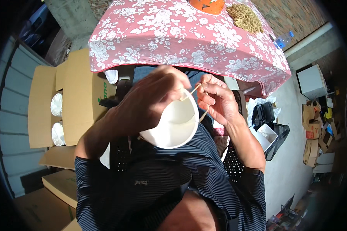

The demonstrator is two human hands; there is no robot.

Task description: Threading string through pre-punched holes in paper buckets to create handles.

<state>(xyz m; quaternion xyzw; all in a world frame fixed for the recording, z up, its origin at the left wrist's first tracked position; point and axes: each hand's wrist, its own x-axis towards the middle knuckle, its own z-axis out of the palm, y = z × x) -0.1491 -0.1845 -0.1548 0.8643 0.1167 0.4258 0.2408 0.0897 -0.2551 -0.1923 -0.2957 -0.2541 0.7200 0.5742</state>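
A white cup-shaped container (172, 133) is held above my lap, its wide mouth turned up so that the pale inside shows. My left hand (158, 90) grips its far rim, the fingers closed and slightly blurred. A thin tan cord (195, 89) runs from the rim to my right hand (219, 96), where thumb and forefinger pinch it. More of that cord hangs below the right fingers, along the container's right side. How the cord meets the rim is hidden by my left fingers.
Ahead stands a table with a pink floral cloth (158, 29). On it are an orange bucket (207, 6) and a pile of tan cord (245, 18). An opened cardboard box (81, 111) with white round things (57, 104) stands left. Bags and a white box (266, 135) lie right.
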